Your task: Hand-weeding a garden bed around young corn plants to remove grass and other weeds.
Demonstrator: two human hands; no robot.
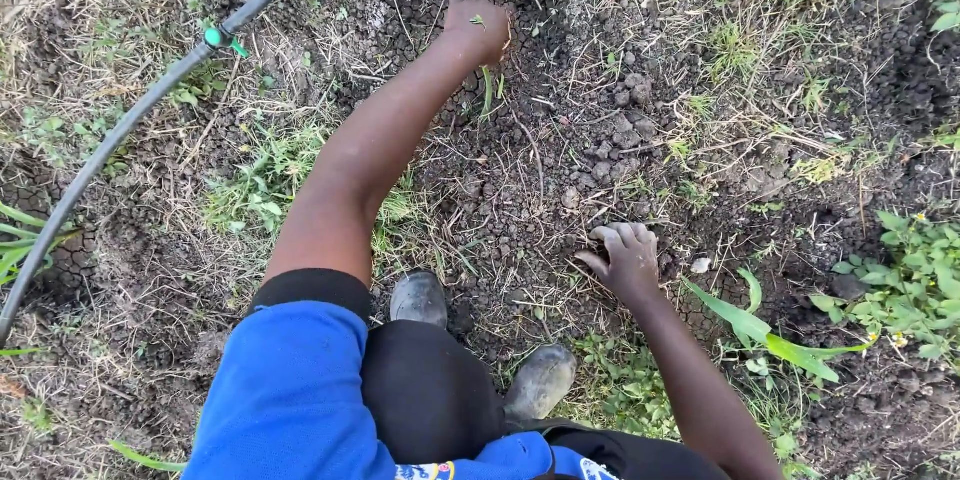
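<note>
My left hand (480, 28) reaches far forward over cracked dark soil (560, 170) and is closed around a small green weed (488, 88) whose blades hang below the fist. My right hand (625, 258) rests lower right on the soil, fingers curled down and touching the dirt clods, with nothing visibly in it. Both arms stretch out from a blue sleeve (290, 390). Two grey boots (418, 298) (540, 378) stand on the ground just below the hands.
A black irrigation hose (120, 135) with a green fitting (214, 37) curves along the left side. Patches of grass (260, 180) and leafy weeds (910, 280) grow around the soil; a broad-leaved plant (770, 335) sits beside my right forearm.
</note>
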